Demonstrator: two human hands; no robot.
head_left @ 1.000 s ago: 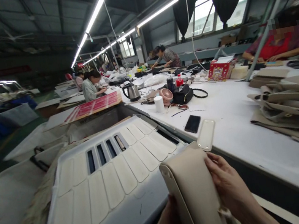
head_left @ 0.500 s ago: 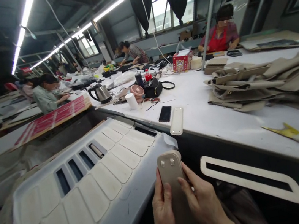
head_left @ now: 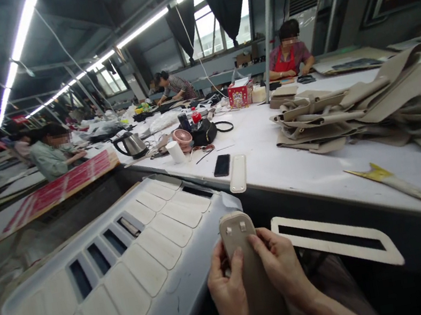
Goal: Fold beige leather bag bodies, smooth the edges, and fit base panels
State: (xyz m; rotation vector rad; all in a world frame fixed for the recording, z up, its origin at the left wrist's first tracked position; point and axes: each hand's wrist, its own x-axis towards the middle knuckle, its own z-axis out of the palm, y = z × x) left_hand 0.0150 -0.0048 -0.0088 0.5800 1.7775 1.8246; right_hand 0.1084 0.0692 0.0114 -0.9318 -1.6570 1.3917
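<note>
- Gripping is shared by both hands: the beige piece (head_left: 254, 280) is pinched along its edges by the left hand (head_left: 229, 290) and the right hand (head_left: 284, 264), thumbs laid on the near face.
- Rounded end is pointed away; two small metal tabs (head_left: 242, 225) are left exposed just beyond the thumbs.
- Step, as judged: piece steadied and checked or lined up at the tabbed end.
- Next move, as judged: even two-handed support is called for, tabs kept uncovered.
- Left of grip: pale panels (head_left: 134, 279) are laid in rows.
- Right of grip: slotted cream frame (head_left: 392, 251), not touched; support unclear.
- Beyond grip: cream strip (head_left: 238, 173) is placed beside a phone (head_left: 222, 165) on the white table (head_left: 289, 187).
- Farther right: beige pieces (head_left: 348, 108) are heaped.
</note>
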